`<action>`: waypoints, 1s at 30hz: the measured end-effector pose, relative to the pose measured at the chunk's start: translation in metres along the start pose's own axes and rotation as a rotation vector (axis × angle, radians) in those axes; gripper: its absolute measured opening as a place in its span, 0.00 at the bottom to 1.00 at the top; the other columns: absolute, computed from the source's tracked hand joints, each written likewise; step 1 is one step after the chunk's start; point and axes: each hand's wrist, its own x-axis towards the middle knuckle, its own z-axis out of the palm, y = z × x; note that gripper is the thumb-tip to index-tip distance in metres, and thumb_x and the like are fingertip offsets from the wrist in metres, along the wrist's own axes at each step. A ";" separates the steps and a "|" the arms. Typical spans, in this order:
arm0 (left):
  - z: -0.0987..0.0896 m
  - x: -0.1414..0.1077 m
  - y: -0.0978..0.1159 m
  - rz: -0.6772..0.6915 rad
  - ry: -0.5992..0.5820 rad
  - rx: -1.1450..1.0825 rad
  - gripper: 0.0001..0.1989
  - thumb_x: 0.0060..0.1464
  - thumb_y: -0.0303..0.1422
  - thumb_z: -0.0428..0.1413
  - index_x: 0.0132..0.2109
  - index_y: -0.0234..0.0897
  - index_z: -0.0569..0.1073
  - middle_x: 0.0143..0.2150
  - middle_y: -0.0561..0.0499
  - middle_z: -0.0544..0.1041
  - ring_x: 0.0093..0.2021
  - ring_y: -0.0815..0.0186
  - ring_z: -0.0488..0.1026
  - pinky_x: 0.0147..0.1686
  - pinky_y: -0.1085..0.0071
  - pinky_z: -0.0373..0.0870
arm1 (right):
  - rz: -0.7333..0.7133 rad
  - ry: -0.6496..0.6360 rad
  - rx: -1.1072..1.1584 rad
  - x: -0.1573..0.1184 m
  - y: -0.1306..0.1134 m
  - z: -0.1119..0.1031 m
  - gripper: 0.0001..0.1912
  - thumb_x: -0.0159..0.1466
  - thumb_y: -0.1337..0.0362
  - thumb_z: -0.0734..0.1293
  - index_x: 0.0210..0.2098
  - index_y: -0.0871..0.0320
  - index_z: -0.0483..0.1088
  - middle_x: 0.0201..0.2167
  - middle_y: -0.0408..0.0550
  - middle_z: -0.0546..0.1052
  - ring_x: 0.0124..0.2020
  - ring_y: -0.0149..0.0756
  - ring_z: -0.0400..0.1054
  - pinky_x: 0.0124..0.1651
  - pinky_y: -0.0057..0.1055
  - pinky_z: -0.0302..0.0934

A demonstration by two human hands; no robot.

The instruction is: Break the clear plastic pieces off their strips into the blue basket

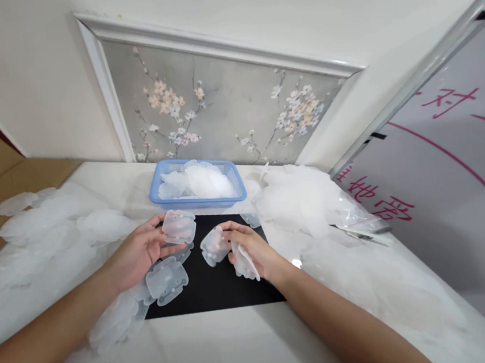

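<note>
Over the left side of a black mat [219, 291], my left hand [139, 253] grips a translucent plastic lid [179, 227] with side tabs between thumb and fingers. My right hand [249, 247] is closed on similar lids: one clear lid [215, 247] sticks out at the fingertips, and another piece [246, 262] is tucked against the palm. Below my left hand, a tabbed lid [167, 280] lies at the mat's left edge, overlapping others partly hidden by the hand. A blue plastic basket [153, 193] filled with whitish lids stands just beyond the mat.
Heaps of translucent lids cover the table at left [40, 237] and right [300, 195]. A clear plastic bag [358, 212] and a dark-edged, blade-like item [358, 234] lie at the right. Cardboard [17, 182] borders the left; a whiteboard [442, 183] leans at the right.
</note>
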 end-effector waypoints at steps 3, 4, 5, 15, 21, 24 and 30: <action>0.000 -0.002 0.000 0.012 -0.033 0.020 0.20 0.44 0.24 0.60 0.47 0.42 0.78 0.48 0.48 0.82 0.48 0.54 0.79 0.49 0.58 0.79 | 0.028 -0.076 -0.013 -0.004 -0.004 0.004 0.17 0.55 0.54 0.75 0.38 0.58 0.75 0.19 0.39 0.73 0.14 0.25 0.58 0.14 0.22 0.51; 0.000 -0.004 0.000 0.028 -0.063 0.056 0.20 0.45 0.26 0.61 0.48 0.43 0.78 0.50 0.48 0.82 0.50 0.53 0.79 0.50 0.58 0.78 | 0.053 -0.104 -0.007 -0.005 -0.005 0.006 0.18 0.57 0.51 0.73 0.40 0.58 0.75 0.19 0.39 0.73 0.14 0.25 0.55 0.14 0.21 0.50; 0.001 -0.007 -0.001 0.047 -0.116 0.117 0.20 0.47 0.28 0.62 0.49 0.44 0.79 0.53 0.47 0.81 0.53 0.52 0.78 0.52 0.57 0.77 | 0.086 -0.133 0.003 -0.007 -0.006 0.008 0.21 0.59 0.48 0.72 0.42 0.58 0.74 0.20 0.40 0.74 0.13 0.24 0.53 0.14 0.21 0.49; -0.019 0.004 -0.007 0.425 -0.020 0.927 0.14 0.51 0.35 0.64 0.46 0.47 0.82 0.50 0.49 0.81 0.53 0.51 0.75 0.54 0.61 0.71 | -0.032 0.003 -0.074 -0.007 -0.001 0.011 0.20 0.46 0.56 0.81 0.33 0.58 0.74 0.24 0.41 0.77 0.19 0.25 0.61 0.22 0.23 0.54; -0.031 0.016 -0.007 0.305 0.042 0.898 0.16 0.41 0.33 0.66 0.41 0.42 0.81 0.26 0.55 0.73 0.28 0.62 0.70 0.29 0.68 0.66 | -0.150 -0.001 -0.212 -0.005 0.001 0.009 0.23 0.53 0.44 0.76 0.30 0.58 0.73 0.21 0.42 0.74 0.21 0.29 0.64 0.24 0.25 0.56; -0.022 0.011 -0.004 0.237 0.019 0.810 0.12 0.43 0.36 0.65 0.37 0.39 0.82 0.26 0.53 0.74 0.29 0.62 0.71 0.29 0.68 0.66 | -0.232 0.062 -0.360 -0.005 0.003 0.009 0.26 0.56 0.44 0.74 0.21 0.56 0.62 0.18 0.40 0.70 0.19 0.27 0.60 0.22 0.25 0.53; -0.005 0.000 -0.003 0.131 0.004 0.451 0.13 0.40 0.37 0.70 0.35 0.38 0.81 0.29 0.52 0.78 0.28 0.64 0.73 0.32 0.67 0.72 | -0.424 -0.007 -0.580 -0.010 0.006 0.012 0.12 0.56 0.64 0.73 0.38 0.54 0.69 0.37 0.43 0.74 0.25 0.29 0.67 0.30 0.29 0.63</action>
